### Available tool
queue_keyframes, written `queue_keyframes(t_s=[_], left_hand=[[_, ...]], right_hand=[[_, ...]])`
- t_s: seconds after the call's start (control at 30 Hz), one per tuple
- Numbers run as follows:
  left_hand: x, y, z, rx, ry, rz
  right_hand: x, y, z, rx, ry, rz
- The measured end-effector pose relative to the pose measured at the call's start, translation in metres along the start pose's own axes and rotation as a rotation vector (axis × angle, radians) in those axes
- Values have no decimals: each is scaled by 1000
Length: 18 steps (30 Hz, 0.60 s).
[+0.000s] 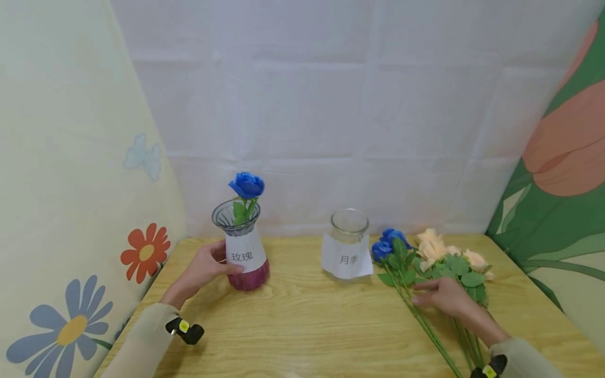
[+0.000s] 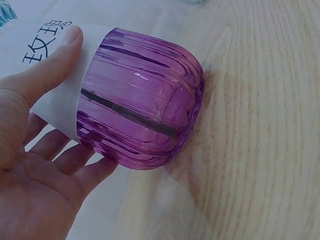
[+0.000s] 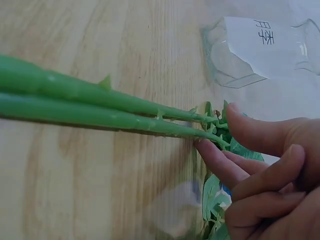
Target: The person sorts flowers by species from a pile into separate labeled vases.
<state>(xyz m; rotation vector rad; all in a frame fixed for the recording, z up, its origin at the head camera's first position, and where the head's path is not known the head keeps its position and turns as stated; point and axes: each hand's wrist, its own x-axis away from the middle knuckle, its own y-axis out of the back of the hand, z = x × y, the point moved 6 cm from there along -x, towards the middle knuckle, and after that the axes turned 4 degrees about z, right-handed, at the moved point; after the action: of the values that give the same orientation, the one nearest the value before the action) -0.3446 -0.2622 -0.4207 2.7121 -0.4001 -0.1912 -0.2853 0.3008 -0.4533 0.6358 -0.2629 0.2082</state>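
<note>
My left hand holds a ribbed glass vase with a purple base and a white paper label, thumb on the label and fingers round the far side. One blue rose stands in it, leaves near the rim; its dark stem shows through the purple glass. My right hand reaches down to the blue roses lying on the table. In the right wrist view, thumb and index finger of that hand are apart on either side of two green stems, the index fingertip by the lower one.
A clear glass jar with a white paper label stands between the vase and the flowers. Pale peach flowers lie on the wooden table at the right. A white sheet hangs behind.
</note>
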Motion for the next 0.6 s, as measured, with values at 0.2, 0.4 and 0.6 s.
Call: queue_keyframes(t_s=[0.2,0.4,0.6], left_hand=[[0,0,1,-5,5,-1],[-1,0,1,-11,2,0],[-2,1,3,-11,8,-4]], right_hand=[[-8,-1,6,124,30,-52],[-16,-1,15,247,69,-69],[-20,-3,16,212,48,-72]])
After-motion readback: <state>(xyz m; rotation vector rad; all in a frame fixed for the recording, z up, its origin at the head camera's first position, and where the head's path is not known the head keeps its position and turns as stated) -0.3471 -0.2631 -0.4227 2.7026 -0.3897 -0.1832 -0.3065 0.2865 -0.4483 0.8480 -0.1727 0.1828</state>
